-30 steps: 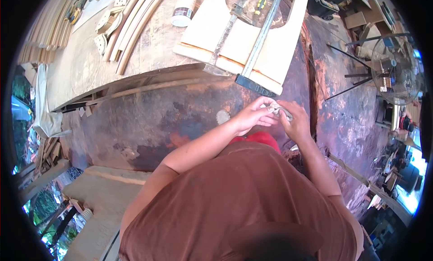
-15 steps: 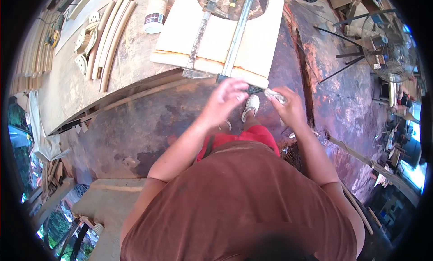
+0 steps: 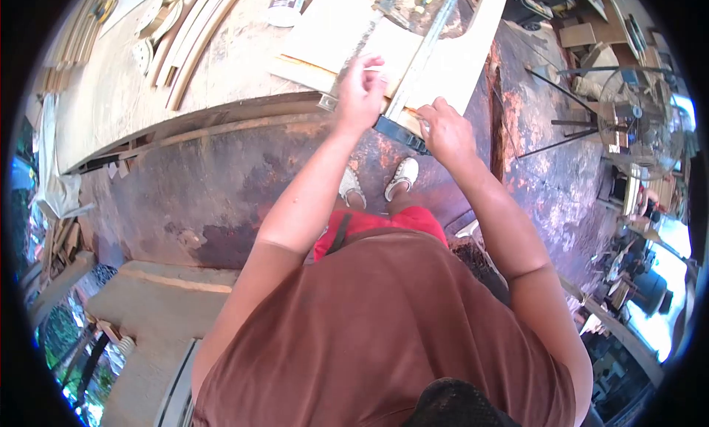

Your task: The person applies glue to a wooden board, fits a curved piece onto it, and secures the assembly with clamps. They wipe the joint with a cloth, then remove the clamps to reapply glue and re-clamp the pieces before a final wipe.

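Grip unclear on left hand and right hand, which flank the clamp bar on the board.

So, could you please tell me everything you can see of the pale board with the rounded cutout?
The pale board looks like flat wood, with its rounded cutout at the far end and an orange-brown line along the near edge. A grey bar clamp and a speckled bar clamp run along it. It lies on the workbench, near end jutting out. The right hand is at that end; the left hand may touch it.
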Motion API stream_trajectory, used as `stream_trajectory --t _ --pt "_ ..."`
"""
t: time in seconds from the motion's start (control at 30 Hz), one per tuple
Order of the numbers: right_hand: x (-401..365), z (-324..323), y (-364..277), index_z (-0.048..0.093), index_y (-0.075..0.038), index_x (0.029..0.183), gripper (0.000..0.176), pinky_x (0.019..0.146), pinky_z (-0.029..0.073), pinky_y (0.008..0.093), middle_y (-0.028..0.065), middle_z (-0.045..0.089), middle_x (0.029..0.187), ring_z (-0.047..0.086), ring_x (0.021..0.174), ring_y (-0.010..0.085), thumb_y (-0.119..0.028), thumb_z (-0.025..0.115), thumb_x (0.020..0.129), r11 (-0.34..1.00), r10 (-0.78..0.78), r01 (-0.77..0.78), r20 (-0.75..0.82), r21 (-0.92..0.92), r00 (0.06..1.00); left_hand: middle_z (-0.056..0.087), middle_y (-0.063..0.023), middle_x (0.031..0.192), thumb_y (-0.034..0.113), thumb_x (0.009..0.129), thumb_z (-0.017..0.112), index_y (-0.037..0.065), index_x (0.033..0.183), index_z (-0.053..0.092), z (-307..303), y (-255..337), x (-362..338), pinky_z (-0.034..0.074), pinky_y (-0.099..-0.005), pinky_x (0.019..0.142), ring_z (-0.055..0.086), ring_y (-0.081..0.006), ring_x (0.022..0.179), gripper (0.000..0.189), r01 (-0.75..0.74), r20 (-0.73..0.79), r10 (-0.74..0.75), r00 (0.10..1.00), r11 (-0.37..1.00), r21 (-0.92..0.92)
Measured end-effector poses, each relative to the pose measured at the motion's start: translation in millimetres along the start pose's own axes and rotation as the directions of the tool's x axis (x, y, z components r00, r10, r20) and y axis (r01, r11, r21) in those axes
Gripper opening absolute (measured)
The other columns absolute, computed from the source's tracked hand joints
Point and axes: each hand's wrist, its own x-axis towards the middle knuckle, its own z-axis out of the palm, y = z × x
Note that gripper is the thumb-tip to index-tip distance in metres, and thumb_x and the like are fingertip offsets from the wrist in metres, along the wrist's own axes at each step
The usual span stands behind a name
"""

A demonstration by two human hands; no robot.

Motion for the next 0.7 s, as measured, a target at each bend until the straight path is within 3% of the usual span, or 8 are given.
stream_trajectory --t 0.03,0.07,0.13,0.17,0.3,0.43,0.5,0.7 --pt "1.3 1.6 -0.5 0.062 -0.015 0.096 0.014 0.07 0.053 0.0446 0.0092 0.057 0.087 0.064 0.084 0.0304 -0.016 0.064 0.082 1.0 -0.019 0.019 -0.032 -0.004 0.999 0.057 -0.0114 0.116 0.001 0.09 0.055 0.0 0.127 0.047 -2.7 -1.0 -1.6 0.052 -0.0286 0.082 0.06 -0.0145 0.095 0.038 0.019 0.086 -0.031 0.996 0.99 0.143" --pt "1.7 0.9 -0.9 0.062 -0.015 0.096 0.014 0.07 0.053 0.0446 0.0092 0.057 0.087 0.064 0.084 0.0304 -0.016 0.064 0.082 0.999 -0.037 0.037 -0.032 -0.006 0.999 0.057 -0.0114 0.116 0.001 0.09 0.055 0.0 0.127 0.047 -3.0 -1.8 -3.2 0.052 -0.0286 0.082 0.06 -0.0145 0.095 0.038 0.014 0.07 -0.024 0.997 0.989 0.145" --pt "0.8 -8.7 -7.5 0.057 -0.01 0.099 0.013 0.074 0.054 0.0427 0.0123 0.056 0.091 0.064 0.087 0.0294 -0.012 0.054 0.086 0.993 -0.009 0.024 0.131 -0.115 0.991 0.06 -0.0102 0.108 0.003 0.089 0.058 0.0 0.121 0.052 1.2 5.8 -5.8 0.052 -0.0282 0.078 0.062 -0.0143 0.09 0.033 -0.114 0.098 0.089 0.991 0.948 0.298" --pt "1.6 -13.7 -9.7 0.06 -0.01 0.1 0.016 0.075 0.054 0.0431 0.0147 0.057 0.093 0.064 0.088 0.0309 -0.01 0.053 0.086 0.987 0.014 0.018 0.194 -0.159 0.981 0.062 -0.0137 0.106 0.008 0.082 0.064 0.003 0.117 0.056 3.4 5.0 -5.7 0.053 -0.0344 0.073 0.065 -0.0238 0.085 0.036 -0.139 0.063 0.126 0.99 0.941 0.307" --pt "2.4 -30.1 -7.0 0.064 -0.01 0.103 0.02 0.079 0.054 0.0445 0.0196 0.058 0.097 0.065 0.093 0.036 -0.01 0.053 0.086 0.968 0.111 -0.022 0.35 -0.249 0.93 0.061 -0.013 0.101 0.013 0.081 0.066 0.005 0.112 0.058 1.8 13.0 -8.0 0.053 -0.0364 0.075 0.064 -0.0262 0.084 0.033 -0.191 0.099 0.165 0.981 0.891 0.411" --pt "14.3 -15.1 -9.0 0.063 -0.009 0.101 0.017 0.078 0.053 0.0454 0.0191 0.057 0.096 0.065 0.089 0.0364 -0.013 0.056 0.087 0.982 0.057 0.005 0.316 -0.189 0.947 0.061 -0.0124 0.101 0.017 0.082 0.066 0.006 0.111 0.058 0.8 16.6 -8.5 0.052 -0.037 0.074 0.064 -0.0266 0.084 0.032 -0.197 0.109 0.165 0.98 0.875 0.443" --pt "24.6 -2.2 -17.3 0.063 -0.01 0.099 0.014 0.077 0.052 0.0463 0.0181 0.057 0.095 0.064 0.086 0.0369 -0.016 0.059 0.087 0.999 -0.022 0.025 0.152 -0.024 0.988 0.062 -0.0127 0.101 0.014 0.082 0.065 0.005 0.112 0.058 -0.2 17.0 -8.5 0.053 -0.0358 0.074 0.065 -0.0257 0.083 0.032 -0.218 0.116 0.186 0.976 0.862 0.458" --pt "-5.8 -13.7 11.5 0.063 -0.011 0.096 0.012 0.078 0.051 0.0469 0.0173 0.056 0.092 0.063 0.086 0.0367 -0.019 0.061 0.088 0.999 0.028 -0.022 0.185 -0.033 0.982 0.062 -0.0137 0.102 0.015 0.082 0.064 0.005 0.11 0.059 0.0 16.3 -7.4 0.052 -0.0377 0.074 0.065 -0.0273 0.082 0.03 -0.175 0.076 0.158 0.985 0.887 0.428"
